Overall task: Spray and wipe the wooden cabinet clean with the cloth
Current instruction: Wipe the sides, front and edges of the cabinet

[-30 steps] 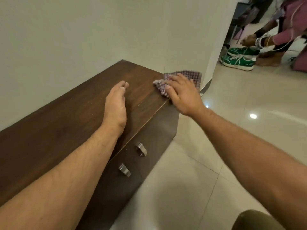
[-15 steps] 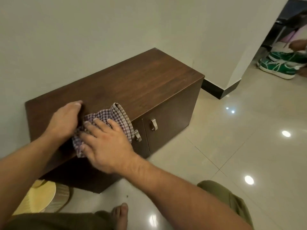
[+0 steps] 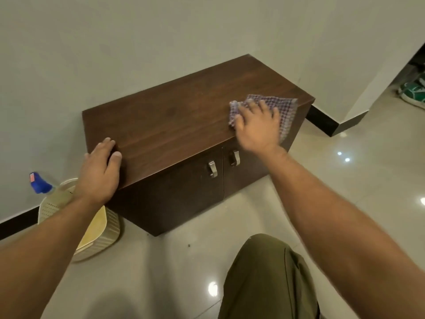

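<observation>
So the dark wooden cabinet (image 3: 174, 125) sits on the tiled floor (image 3: 345, 180) right against the wall (image 3: 138, 42). The right hand (image 3: 257, 127) is flat on the checked cloth (image 3: 282, 109), fingers spread, pressing it onto the cabinet top near the right front corner, with part of the cloth hanging over the front edge. The left hand (image 3: 99, 173) is open and holding nothing, just cupped over the near left corner with the thumb on top. Two metal handles (image 3: 212, 169) on the doors sit below the front edge. The spray bottle (image 3: 39, 184) (blue nozzle is all I can really see) stands in a pale basket (image 3: 101, 236) on the floor just left of the cabinet, partly behind the left forearm. Green shoes (image 3: 414, 92) are at the far right edge.
</observation>
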